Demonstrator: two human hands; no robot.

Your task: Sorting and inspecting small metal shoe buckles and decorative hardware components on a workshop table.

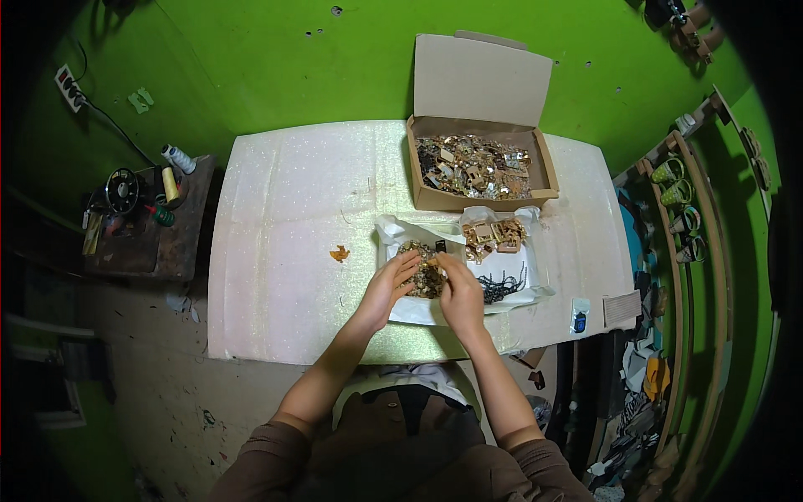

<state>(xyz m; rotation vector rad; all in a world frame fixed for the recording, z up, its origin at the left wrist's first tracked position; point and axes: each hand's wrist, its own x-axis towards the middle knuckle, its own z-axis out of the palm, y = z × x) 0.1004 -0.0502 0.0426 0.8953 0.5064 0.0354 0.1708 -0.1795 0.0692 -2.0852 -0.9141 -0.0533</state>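
My left hand (391,287) lies along the left side of a pile of small mixed metal pieces (429,283), its fingers stretched out and touching them. Across the pile, my right hand (461,294) has its fingers bent and drawn together; whatever is between the fingertips is too small to make out. The pieces sit in the left part of a shallow tray lined with white paper (418,313). On the tray's right side, gold-coloured buckle-like fittings (495,238) lie at the back. In front of them is a bundle of dark cords or chains (503,287).
Behind the tray stands an open cardboard box (477,201) full of shiny fittings, its lid raised. A small orange-brown scrap (339,253) lies left on the pale table (276,226). A small packet (579,316) is near the right edge. A side table (138,251) holds thread spools.
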